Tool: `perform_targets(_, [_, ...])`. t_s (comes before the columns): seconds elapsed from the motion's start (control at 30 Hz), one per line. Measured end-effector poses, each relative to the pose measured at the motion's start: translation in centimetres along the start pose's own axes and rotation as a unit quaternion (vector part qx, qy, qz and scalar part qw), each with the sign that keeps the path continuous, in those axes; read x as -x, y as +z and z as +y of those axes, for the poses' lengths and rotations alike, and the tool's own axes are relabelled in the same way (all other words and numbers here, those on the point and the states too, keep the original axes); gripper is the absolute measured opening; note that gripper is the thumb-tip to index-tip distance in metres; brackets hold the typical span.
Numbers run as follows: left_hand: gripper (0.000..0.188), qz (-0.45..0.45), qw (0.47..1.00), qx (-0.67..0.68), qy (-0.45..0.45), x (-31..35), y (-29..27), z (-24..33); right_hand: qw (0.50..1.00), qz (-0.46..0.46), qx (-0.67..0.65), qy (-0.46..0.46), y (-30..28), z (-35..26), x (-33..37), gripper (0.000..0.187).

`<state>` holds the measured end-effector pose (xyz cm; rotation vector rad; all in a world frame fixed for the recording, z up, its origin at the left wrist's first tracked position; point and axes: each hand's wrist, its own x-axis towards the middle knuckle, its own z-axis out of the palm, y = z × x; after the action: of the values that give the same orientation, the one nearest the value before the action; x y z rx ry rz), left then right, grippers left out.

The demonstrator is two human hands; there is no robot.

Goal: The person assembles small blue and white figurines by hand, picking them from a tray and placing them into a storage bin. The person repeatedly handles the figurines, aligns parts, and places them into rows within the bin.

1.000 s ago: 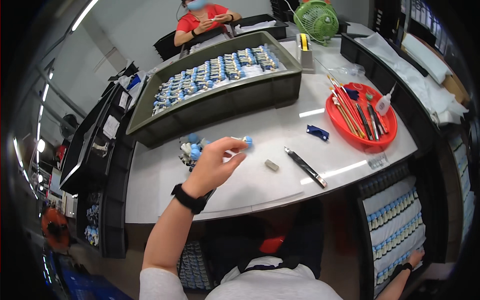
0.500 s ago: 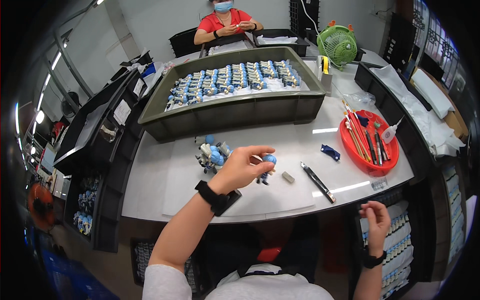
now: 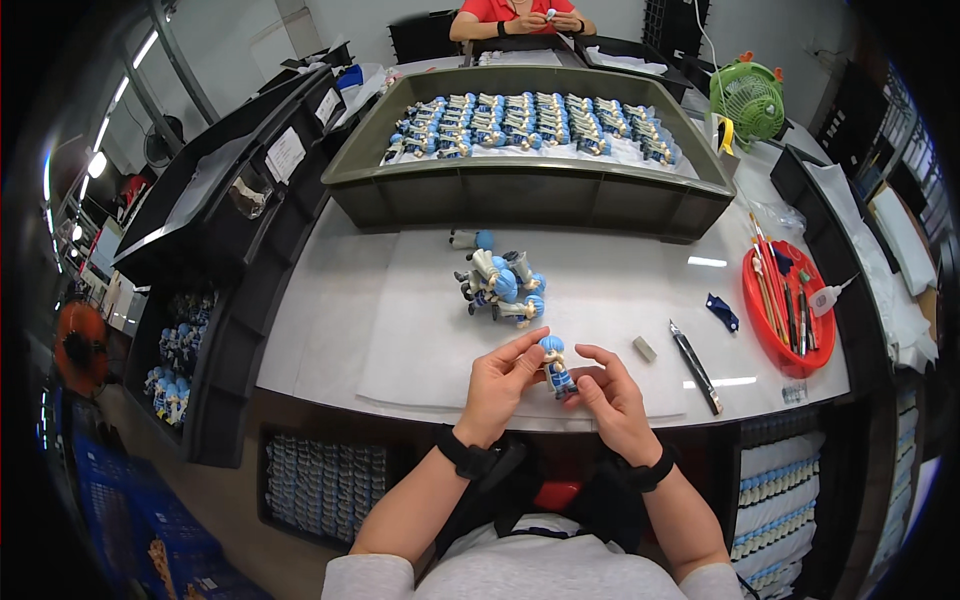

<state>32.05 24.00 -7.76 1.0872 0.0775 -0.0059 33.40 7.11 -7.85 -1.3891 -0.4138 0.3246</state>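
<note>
A small figurine (image 3: 556,368) with light-blue hair and a blue-and-white body stands upright between my two hands, over the table's near edge. My left hand (image 3: 502,380) pinches it by the head and side between thumb and fingers. On its lower part close the thumb and fingers of my right hand (image 3: 616,402). Just beyond, a loose heap of similar figurines (image 3: 505,285) lies on a white sheet. One more figurine (image 3: 472,240) rests on its side behind the heap.
A large grey-green tray (image 3: 530,188) holds rows of figurines across the back. To the right lie a grey block (image 3: 644,348), a craft knife (image 3: 697,368), a dark-blue scrap (image 3: 722,312) and a red basket (image 3: 790,358) of brushes. A green fan (image 3: 748,98) and a co-worker (image 3: 520,20) are farther off.
My right hand has come in from the right edge to the figurine. My left hand has brought the figurine nearer to me and turned it upright. The whole view has shifted.
</note>
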Motion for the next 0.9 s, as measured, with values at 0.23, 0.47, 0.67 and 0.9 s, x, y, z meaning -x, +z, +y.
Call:
perform_targets(0.23, [0.033, -0.013, 0.995, -0.077, 0.068, 0.1, -0.1, -0.5, 0.995, 0.074, 0.016, -0.058, 0.6, 0.8, 0.5, 0.043])
perform_targets(0.47, [0.033, -0.022, 0.993, -0.062, 0.101, 0.2, -0.3, -1.1, 0.981, 0.127, 0.082, -0.124, 0.6, 1.5, 0.3, 0.052])
perform_targets(0.67, [0.035, -0.041, 0.994, -0.055, 0.089, 0.2, -0.5, -0.8, 0.984, 0.124, 0.069, -0.102, 0.6, 1.8, 0.3, 0.056])
perform_targets(0.9, [0.033, -0.020, 0.994, -0.068, 0.084, 0.4, 0.0, -0.9, 0.987, 0.110, 0.052, -0.105, 0.4, 1.6, 0.5, 0.057])
